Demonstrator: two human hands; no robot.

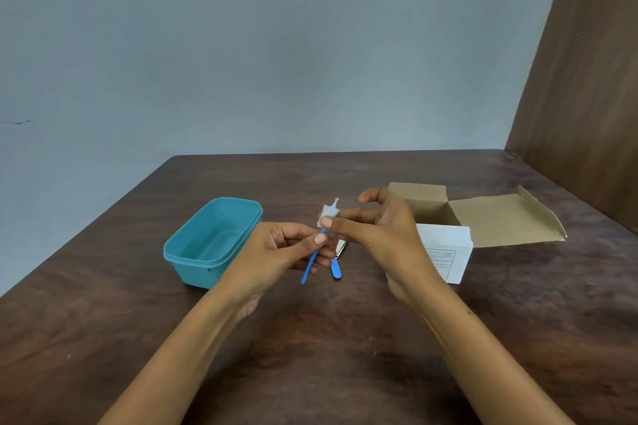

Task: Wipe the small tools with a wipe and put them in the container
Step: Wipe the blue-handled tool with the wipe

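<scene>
My left hand [279, 252] pinches a thin blue tool [310, 267] by its middle, held slanted above the table. My right hand [376, 224] pinches a small white wipe [329, 212] around the tool's upper end, between thumb and forefinger. A second blue-handled tool [336, 269] lies on the table just behind my left fingers, its metal end partly hidden. The teal container [193, 245] stands open to the left of my hands, and nothing is visible inside it.
An open cardboard box [490, 221] with its flap spread right sits behind my right hand. A white printed sheet [445, 248] leans at its front. The wooden table [310, 355] meets a wooden panel at the far right.
</scene>
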